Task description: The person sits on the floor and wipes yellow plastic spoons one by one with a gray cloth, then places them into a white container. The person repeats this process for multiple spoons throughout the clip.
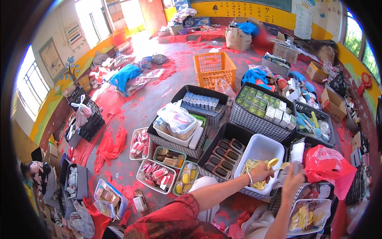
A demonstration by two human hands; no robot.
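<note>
1. With the white tub (262, 144) as the clock's centre, the person's left hand (259, 174) is hovering at 6 o'clock, over the near rim.
2. Its fingers are pinching, nearly together, a yellow spoon (273, 163) above the tub's 4 o'clock side.
3. The right hand (293, 178) is showing blurred at 4 o'clock, its fingers bunching a grey cloth (281, 176); how tightly, I cannot tell.
4. Loose yellow pieces (254, 168) are lying in the tub; a red plastic bag (328, 161) is sitting at 3 o'clock.
5. The spoon is risking a drop among those pieces if the pinch is being kept too light.
6. The cloth is hanging close by, so its folds could be snagging the spoon and flicking it loose.
</note>
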